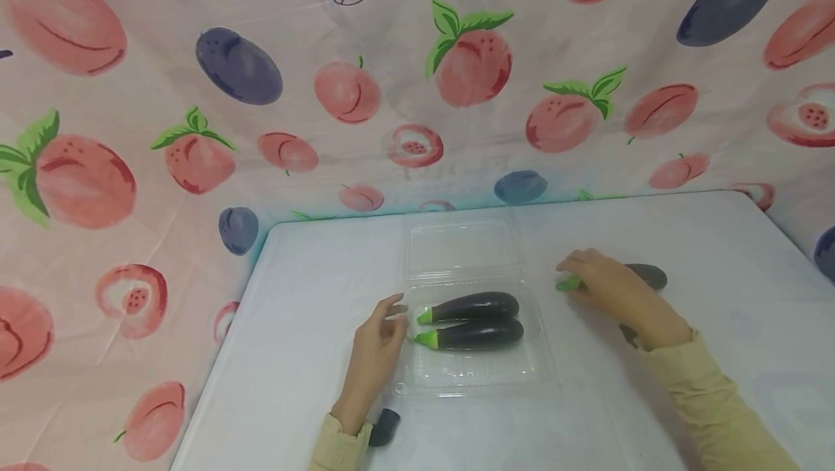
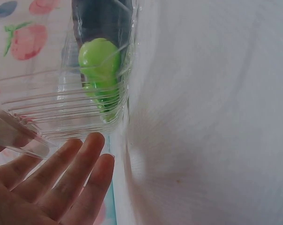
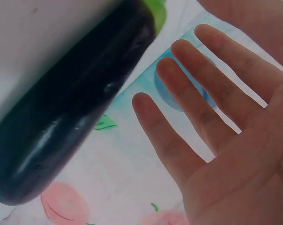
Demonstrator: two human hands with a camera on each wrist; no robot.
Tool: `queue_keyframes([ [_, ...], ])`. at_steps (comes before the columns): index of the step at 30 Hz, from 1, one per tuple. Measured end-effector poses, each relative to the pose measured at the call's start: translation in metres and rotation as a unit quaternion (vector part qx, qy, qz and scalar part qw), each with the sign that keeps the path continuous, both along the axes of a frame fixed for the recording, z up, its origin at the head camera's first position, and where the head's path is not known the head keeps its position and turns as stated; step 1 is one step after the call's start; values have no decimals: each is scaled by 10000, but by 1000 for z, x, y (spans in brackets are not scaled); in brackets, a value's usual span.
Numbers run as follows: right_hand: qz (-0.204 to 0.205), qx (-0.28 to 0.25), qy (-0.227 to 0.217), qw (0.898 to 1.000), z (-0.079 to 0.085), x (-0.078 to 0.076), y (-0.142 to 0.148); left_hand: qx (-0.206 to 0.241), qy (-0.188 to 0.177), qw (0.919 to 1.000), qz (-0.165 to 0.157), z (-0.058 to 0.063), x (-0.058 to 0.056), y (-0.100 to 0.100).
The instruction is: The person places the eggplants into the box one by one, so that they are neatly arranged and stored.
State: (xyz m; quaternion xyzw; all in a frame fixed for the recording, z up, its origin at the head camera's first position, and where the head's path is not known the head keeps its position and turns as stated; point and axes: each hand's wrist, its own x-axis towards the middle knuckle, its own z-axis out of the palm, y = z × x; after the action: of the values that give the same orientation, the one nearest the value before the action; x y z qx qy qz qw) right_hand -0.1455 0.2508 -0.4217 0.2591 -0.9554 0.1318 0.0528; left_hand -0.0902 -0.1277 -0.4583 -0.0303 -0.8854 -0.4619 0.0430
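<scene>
A clear plastic clamshell container [image 1: 479,371] lies on the table with its lid [image 1: 464,246] folded back. Two dark purple eggplants [image 1: 483,335] with green stems rest side by side in its base, stems pointing left. My left hand [image 1: 375,359] is at the container's left edge; in the left wrist view its extended fingers [image 2: 62,187] lie close by the ridged rim. Off to the right, my right hand [image 1: 613,293] reaches over a third eggplant [image 1: 652,277] on the table. Seen from the right wrist, the fingers are spread and straight beside this eggplant [image 3: 71,103], apart from it.
A white-covered table [image 1: 737,275] holds everything. Behind it and at the left hangs a pink cloth [image 1: 365,29] printed with peaches and dark blue fruit. Dark wrist devices [image 1: 385,427] sit at both cuffs.
</scene>
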Motion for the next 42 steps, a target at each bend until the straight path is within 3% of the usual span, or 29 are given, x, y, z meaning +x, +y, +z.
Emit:
queue_keyframes([
  [42, -250, 38, -137, 9996, -12, -6, 14, -2, -13, 10000, 14, 0, 0, 1],
])
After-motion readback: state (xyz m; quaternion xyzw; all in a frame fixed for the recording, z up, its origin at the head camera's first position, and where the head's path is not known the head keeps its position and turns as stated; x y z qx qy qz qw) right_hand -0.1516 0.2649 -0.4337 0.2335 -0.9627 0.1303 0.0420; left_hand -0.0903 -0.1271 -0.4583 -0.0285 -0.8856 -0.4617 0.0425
